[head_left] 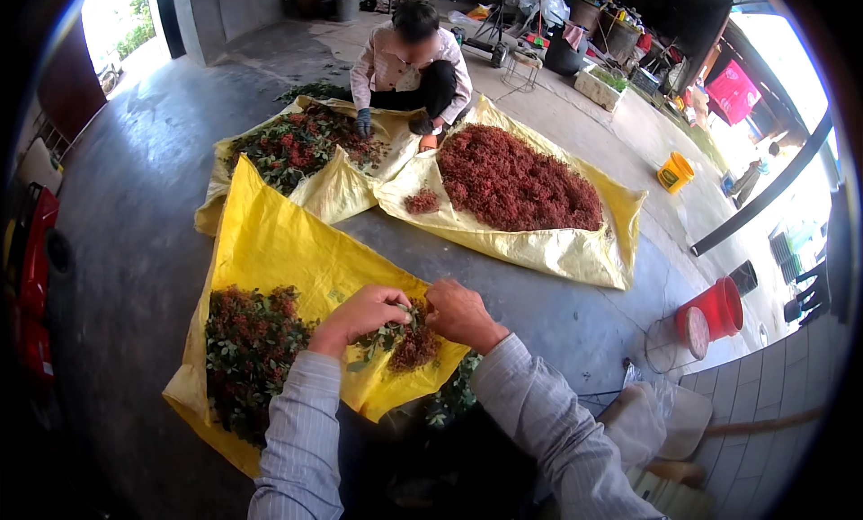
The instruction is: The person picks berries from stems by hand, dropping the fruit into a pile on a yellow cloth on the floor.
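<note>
My left hand (367, 315) is closed in a pinch on a leafy berry sprig (385, 337), its green leaves hanging below the fingers. Close beside it, my right hand (460, 313) has its fingers curled in at the sprig's berry end; its fingertips are partly hidden. Under both hands, a small heap of red-brown berry clusters (413, 347) lies on a yellow woven sheet (270, 241). To the left on the same sheet is a larger pile of leafy branches with red berries (256, 340). Loose green leaves (456, 394) lie below my right hand.
Opposite, a crouching person (413, 66) in dark gloves handles another leafy berry pile (297, 142). A large heap of red berries (521, 178) covers a second sheet (548, 257). A red bucket (716, 309), a yellow bucket (675, 172) and a plastic bag (640, 417) stand at right.
</note>
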Action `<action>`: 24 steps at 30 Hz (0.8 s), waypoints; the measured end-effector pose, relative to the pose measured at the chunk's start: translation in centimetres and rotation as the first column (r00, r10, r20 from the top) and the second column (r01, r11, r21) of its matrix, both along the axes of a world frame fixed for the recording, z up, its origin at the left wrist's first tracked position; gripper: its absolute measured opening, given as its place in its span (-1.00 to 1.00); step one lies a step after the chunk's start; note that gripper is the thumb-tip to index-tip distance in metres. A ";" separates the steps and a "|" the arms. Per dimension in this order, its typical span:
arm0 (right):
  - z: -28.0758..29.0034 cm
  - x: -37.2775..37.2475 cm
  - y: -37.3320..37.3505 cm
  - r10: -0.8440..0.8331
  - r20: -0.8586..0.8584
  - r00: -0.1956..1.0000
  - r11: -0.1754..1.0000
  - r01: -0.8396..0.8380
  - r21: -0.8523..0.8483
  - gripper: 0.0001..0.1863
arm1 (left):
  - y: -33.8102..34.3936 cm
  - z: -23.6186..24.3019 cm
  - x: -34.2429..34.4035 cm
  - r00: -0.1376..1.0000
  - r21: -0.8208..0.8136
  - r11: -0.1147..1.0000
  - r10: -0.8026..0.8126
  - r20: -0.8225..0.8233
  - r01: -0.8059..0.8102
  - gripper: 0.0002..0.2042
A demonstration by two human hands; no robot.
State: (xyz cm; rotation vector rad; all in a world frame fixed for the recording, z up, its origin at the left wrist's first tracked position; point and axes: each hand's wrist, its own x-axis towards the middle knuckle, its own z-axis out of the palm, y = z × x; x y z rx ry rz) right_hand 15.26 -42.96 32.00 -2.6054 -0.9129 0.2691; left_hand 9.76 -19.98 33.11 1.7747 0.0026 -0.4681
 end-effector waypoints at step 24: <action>5.9 -3.0 1.8 0.113 -0.472 0.875 0.724 0.253 0.642 -0.64 | 1.6 1.1 0.7 0.884 -0.606 0.645 0.375 -0.279 -0.465 -0.77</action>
